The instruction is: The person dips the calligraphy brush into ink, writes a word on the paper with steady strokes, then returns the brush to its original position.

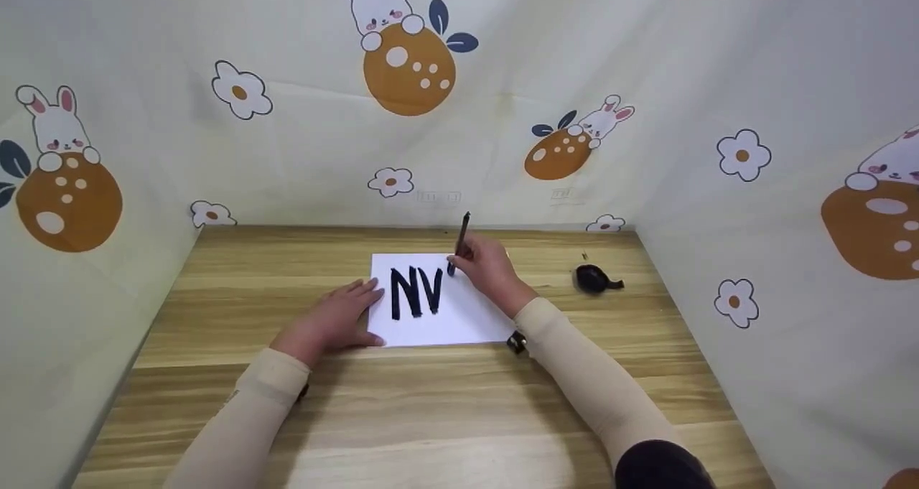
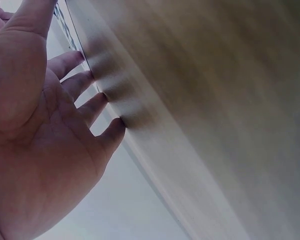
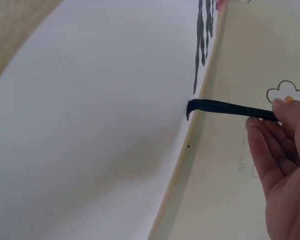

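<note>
A white sheet of paper (image 1: pixel 474 324) lies on the wooden table, bearing thick black strokes that look like an N and a V. My right hand (image 1: pixel 492 266) pinches a dark ink brush (image 1: pixel 462 239) over the sheet's upper part, right of the strokes. In the right wrist view the bristles (image 3: pixel 191 106) bend against the paper, and thumb and fingers grip the handle. My left hand (image 1: pixel 337 313) rests at the sheet's left edge, fingers spread; the left wrist view shows the straight fingers (image 2: pixel 92 107) along that edge.
A small black dish with a short handle (image 1: pixel 593 278) sits at the right of the table (image 1: pixel 431 403). Cloth walls (image 1: pixel 301 151) printed with rabbits, oranges and flowers enclose the table at the back and both sides. Wrist cameras, such as the black one (image 1: pixel 517 342), are strapped under the sleeves.
</note>
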`<state>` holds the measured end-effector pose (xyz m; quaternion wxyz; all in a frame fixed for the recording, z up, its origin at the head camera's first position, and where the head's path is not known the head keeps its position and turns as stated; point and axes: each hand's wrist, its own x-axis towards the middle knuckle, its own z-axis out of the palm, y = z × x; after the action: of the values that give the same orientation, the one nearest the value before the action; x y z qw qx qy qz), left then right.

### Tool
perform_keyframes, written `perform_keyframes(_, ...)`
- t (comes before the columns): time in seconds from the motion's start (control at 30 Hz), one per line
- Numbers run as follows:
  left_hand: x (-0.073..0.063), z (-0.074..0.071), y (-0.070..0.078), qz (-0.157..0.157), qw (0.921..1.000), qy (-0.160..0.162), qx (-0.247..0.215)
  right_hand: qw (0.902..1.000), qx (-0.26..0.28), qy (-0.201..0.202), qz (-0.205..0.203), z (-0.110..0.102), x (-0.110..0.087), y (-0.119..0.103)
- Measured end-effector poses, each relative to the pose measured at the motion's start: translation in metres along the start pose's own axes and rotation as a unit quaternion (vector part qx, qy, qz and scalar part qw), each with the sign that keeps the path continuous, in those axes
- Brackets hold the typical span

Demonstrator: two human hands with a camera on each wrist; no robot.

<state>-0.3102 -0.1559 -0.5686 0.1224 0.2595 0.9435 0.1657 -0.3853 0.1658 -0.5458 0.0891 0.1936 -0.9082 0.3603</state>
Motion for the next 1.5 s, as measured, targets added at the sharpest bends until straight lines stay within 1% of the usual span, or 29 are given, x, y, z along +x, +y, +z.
perform_keyframes(0.27, -0.001, -0.002, 0.001, 0.004, 1.0, 0.002, 0.0, 0.9998, 0.008, -0.017, 0.011, -0.003, -0.005, -0.003)
perform_keyframes(0.53, -0.002, -0.002, 0.0, 0.006, 0.9999, 0.007, -0.01, 0.9993, 0.016, -0.033, -0.007, -0.007, -0.012, -0.009)
perform_keyframes(0.67, -0.001, -0.001, 0.0, 0.005, 0.9999, 0.006, -0.009, 0.9984, 0.032, -0.046, -0.008, -0.008, -0.018, -0.011)
perform_keyframes(0.87, -0.002, -0.002, 0.001, 0.001, 0.9999, 0.004, -0.012, 0.9975, 0.042, -0.056, -0.01, -0.011, -0.027, -0.014)
perform_keyframes(1.13, -0.001, -0.002, 0.0, 0.005, 1.0, 0.001, -0.008, 0.997, 0.026, -0.073, -0.008, -0.013, -0.038, -0.019)
perform_keyframes(1.3, -0.001, -0.001, -0.002, 0.009, 0.9999, 0.004, -0.003, 0.9968, 0.03, -0.073, -0.016, -0.013, -0.045, -0.021)
perform_keyframes(1.5, -0.002, -0.001, -0.002, 0.014, 0.9999, 0.01, 0.0, 0.9966, 0.02, -0.078, -0.016, -0.015, -0.051, -0.024)
